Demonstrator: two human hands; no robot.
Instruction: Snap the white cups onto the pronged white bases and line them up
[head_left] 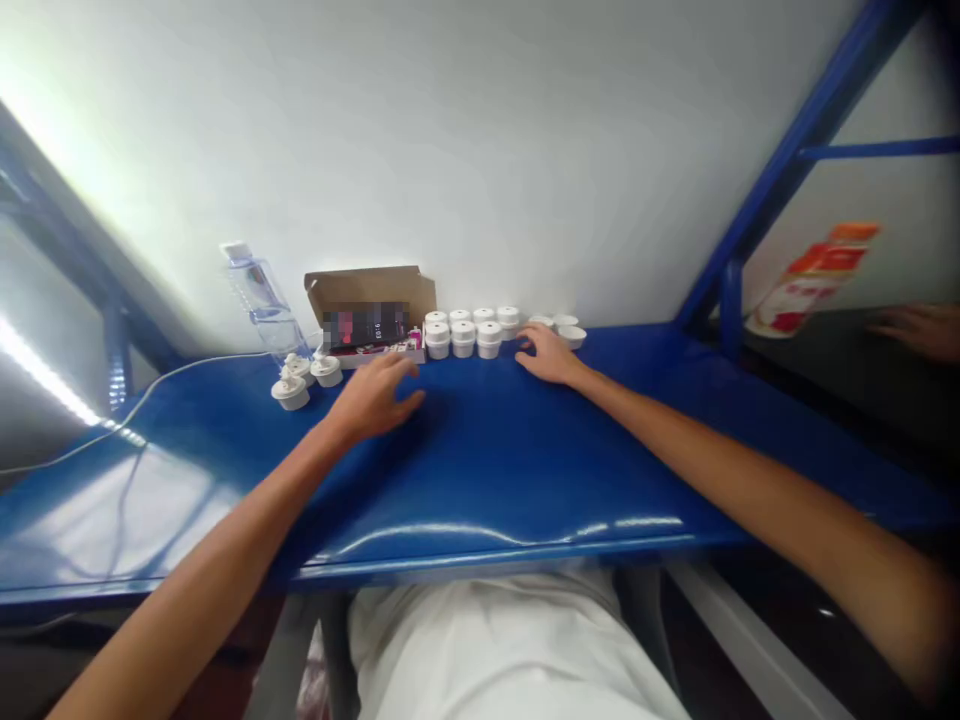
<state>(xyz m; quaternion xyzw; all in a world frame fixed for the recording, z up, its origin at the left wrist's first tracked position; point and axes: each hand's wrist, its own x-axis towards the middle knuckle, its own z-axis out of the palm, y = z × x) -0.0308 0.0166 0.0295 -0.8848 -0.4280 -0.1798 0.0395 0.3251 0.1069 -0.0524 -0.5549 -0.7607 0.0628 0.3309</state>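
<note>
Both my arms reach over a blue table (487,470). My left hand (373,396) rests palm down on the table, fingers loosely bent, just in front of an open cardboard box (369,305) and holds nothing. My right hand (549,354) lies flat with fingers spread beside a cluster of several small white round jars (471,332). Two shallow white lids or cups (566,328) sit just past its fingertips. Three more white pieces with knobs (304,380) stand to the left of my left hand.
A clear plastic water bottle (261,300) leans against the white wall at the back left. A white cable (150,400) runs across the table's left side. Blue frame bars (780,170) rise at the right, where another person's hand (919,330) rests near an orange-and-white package (814,280).
</note>
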